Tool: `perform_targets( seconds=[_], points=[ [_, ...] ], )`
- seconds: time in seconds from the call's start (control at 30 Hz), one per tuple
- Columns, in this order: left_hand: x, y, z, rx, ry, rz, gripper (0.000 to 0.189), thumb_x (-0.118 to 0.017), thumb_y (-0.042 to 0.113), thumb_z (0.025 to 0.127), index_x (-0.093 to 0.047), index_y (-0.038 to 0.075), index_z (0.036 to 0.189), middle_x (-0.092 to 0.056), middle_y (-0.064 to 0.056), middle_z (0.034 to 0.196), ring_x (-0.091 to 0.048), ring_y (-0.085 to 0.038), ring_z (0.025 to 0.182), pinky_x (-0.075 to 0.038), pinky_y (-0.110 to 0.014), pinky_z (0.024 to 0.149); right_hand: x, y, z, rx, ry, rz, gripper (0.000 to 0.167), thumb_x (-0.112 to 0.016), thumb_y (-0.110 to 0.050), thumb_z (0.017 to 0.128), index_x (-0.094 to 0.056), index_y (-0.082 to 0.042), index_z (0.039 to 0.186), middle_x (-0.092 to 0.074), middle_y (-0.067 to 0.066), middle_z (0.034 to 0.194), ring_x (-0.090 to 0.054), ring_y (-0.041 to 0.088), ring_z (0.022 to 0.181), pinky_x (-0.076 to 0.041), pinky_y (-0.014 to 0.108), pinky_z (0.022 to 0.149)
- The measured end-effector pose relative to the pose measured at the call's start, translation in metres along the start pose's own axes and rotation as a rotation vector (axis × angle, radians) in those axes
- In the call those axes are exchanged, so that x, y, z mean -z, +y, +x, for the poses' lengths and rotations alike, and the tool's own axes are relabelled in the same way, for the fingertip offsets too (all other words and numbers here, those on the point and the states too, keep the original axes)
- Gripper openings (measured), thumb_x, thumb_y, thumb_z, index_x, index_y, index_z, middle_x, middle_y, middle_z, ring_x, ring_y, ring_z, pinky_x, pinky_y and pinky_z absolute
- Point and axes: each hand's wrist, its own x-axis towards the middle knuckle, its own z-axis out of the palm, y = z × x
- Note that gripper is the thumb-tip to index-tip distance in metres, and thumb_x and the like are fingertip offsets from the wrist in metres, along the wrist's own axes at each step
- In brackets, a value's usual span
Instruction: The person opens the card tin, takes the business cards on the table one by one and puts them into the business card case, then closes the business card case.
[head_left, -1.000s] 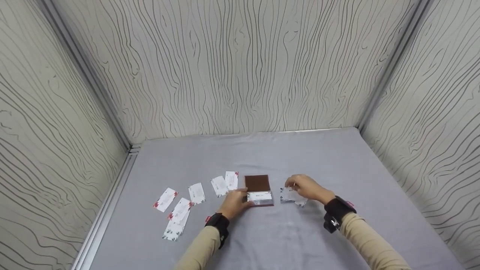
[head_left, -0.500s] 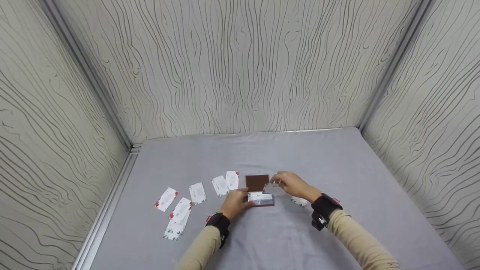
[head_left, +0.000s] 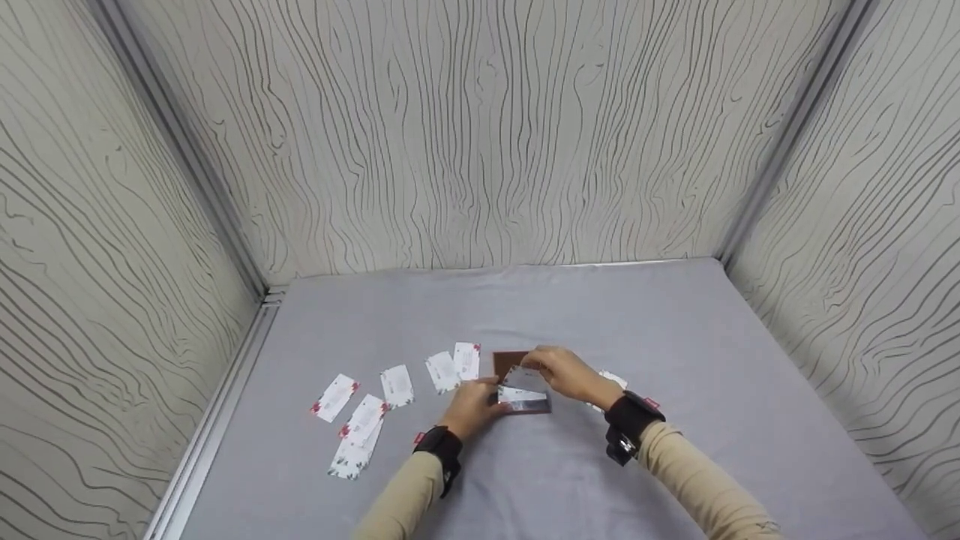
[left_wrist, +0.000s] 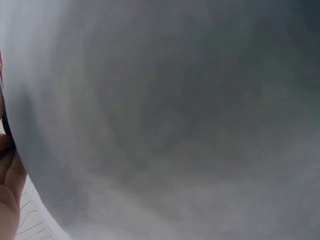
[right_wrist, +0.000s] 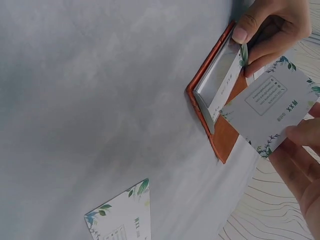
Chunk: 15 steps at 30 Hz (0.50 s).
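Observation:
A brown business card case lies opened flat on the grey cloth, its silver metal holder containing white cards. My left hand grips the left end of the case, thumb on the metal edge and fingers curled behind. Between thumb and fingers, my right hand pinches a white business card with green leaf corners, tilted over the brown flap and close to the holder's opening. In the left wrist view only part of the left hand shows beside a blurred grey surface.
Another leaf-print card lies right of the case, partly behind the right wrist in the head view. Several cards lie to the left, including a red-flowered card and an overlapping leaf-print card. Patterned panels enclose the table.
My right hand has lifted a card from the right side and carried it left to above the case. The left hand keeps its grip on the case.

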Motion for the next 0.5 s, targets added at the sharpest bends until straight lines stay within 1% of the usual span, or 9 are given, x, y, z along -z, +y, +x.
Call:
perform_targets(
  seconds=[0.17,0.33,0.5],
  points=[
    [-0.001,0.0,-0.001,-0.024,0.017,0.01,0.031,-0.084,0.024,0.077,-0.076,-0.001,0.092,-0.07,-0.019,0.111,-0.069,-0.029,0.098,-0.053,-0.036,0.086,-0.006,0.0,0.0,0.011,-0.014,-0.014,0.025,-0.06,0.013,0.087,-0.07,0.0,0.106,-0.069,0.009,0.098,-0.066,0.024,0.092,-0.053,0.039,0.083],
    [-0.002,-0.001,0.0,-0.009,0.01,0.009,0.03,-0.084,0.024,0.077,-0.076,0.001,0.095,-0.07,-0.018,0.111,-0.069,-0.029,0.099,-0.053,-0.036,0.087,-0.009,-0.001,0.0,0.004,-0.032,-0.032,0.027,-0.061,0.014,0.086,-0.071,0.0,0.106,-0.069,0.009,0.098,-0.066,0.025,0.092,-0.053,0.039,0.082],
    [-0.001,0.0,0.0,-0.004,0.01,0.01,0.029,-0.085,0.023,0.076,-0.076,0.0,0.093,-0.071,-0.016,0.111,-0.07,-0.026,0.096,-0.053,-0.034,0.083,-0.013,-0.002,0.001,0.019,-0.05,-0.051,0.027,-0.06,0.015,0.085,-0.072,0.001,0.106,-0.07,0.012,0.102,-0.066,0.027,0.095,-0.053,0.04,0.085]
  ],
)
